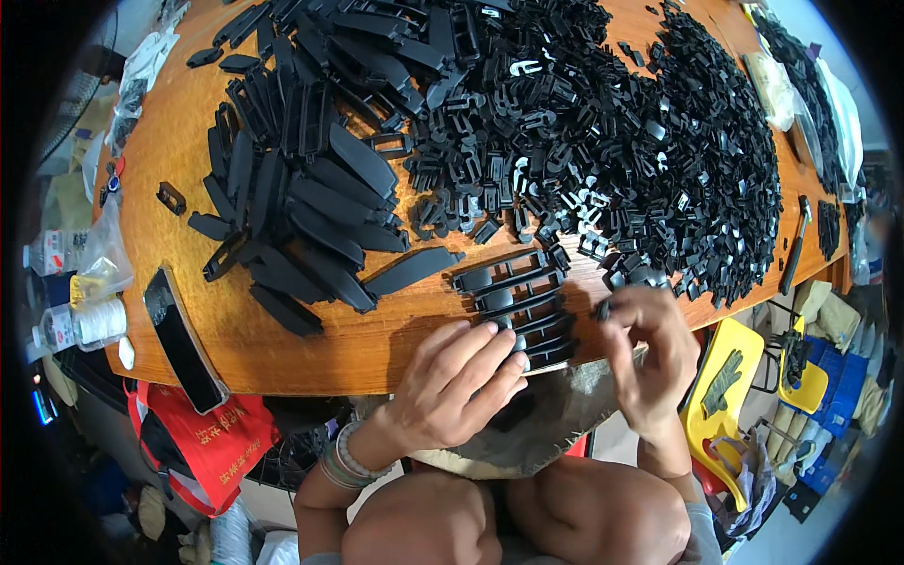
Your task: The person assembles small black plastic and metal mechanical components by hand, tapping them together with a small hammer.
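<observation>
Several long black plastic handle-like pieces (513, 298) lie side by side in a row at the table's near edge. My left hand (459, 381) bends over the nearest ones, its fingertips pressing on a black plastic piece (540, 348); the thumb is hidden. Just right of the row, my right hand (652, 348) is raised with thumb and forefinger pinching a small black plastic clip (603, 309). Beyond the right hand spreads a big heap of small black clips (603, 160).
Longer black pieces (320, 188) are piled at the left of the wooden table (377, 363). A phone (185, 339) lies near the left edge, by a plastic bag (105, 254). A hammer-like tool (796, 245) is at right. A yellow chair (725, 405) with a glove stands below.
</observation>
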The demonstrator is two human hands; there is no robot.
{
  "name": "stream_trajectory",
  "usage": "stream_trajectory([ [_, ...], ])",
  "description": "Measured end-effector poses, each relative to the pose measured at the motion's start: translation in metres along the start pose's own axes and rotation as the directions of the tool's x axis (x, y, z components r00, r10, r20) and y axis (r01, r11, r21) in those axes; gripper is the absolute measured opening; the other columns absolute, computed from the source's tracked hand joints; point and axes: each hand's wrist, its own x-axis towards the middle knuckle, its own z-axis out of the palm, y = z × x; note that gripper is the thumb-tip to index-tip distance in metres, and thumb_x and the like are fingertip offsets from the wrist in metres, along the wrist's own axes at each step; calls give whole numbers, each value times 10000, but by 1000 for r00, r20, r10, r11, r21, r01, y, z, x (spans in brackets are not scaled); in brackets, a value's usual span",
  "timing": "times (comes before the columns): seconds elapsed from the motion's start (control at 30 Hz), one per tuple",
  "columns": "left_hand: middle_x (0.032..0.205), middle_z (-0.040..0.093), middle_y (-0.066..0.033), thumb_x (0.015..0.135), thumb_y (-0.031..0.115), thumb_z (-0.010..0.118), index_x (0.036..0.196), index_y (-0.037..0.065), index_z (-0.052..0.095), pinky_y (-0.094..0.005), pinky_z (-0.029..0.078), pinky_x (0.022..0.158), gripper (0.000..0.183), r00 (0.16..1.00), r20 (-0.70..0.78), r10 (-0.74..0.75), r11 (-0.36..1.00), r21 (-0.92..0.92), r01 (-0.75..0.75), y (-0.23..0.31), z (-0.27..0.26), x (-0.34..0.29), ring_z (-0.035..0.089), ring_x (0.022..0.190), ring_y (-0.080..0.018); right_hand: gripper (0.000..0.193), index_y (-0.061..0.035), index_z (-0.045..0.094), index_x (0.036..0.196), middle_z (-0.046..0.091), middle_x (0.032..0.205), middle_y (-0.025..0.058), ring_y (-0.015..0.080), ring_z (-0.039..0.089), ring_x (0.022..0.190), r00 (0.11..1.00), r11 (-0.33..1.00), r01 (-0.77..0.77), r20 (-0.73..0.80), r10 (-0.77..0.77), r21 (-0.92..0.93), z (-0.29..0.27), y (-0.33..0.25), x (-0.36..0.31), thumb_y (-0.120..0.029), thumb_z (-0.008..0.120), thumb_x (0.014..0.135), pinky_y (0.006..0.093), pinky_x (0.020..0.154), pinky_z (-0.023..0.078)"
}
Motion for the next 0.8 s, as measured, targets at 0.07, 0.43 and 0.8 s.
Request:
stream_trajectory([
  [0.07,1108,609,-85,723,164,783,1025,103,678,-410,479,859,325,1000,-1,4,1000,6,-4,0,0,1,536,1058,-258,203,-19,590,900,640,914,128,210,647,745,990,997,36,137,-27,-65,-8,-7,-12,15,717,745,274,557,506],
  [0.43,1089,637,-97,826,128,666,977,20,682,-385,480,894,187,999,-50,-3,1000,-13,2,-1,2,3,547,1079,-227,282,69,640,898,596,976,146,215,596,703,861,912,402,371,-347,-81,-4,0,-10,34,715,628,277,481,486],
  [0.8,1085,636,-66,774,172,741,1018,106,690,-382,498,849,258,1000,-15,13,1000,5,-13,-1,1,2,552,1036,-227,320,79,642,889,594,984,150,232,580,687,839,908,419,397,-372,-35,-7,0,-4,0,684,581,321,538,499],
])
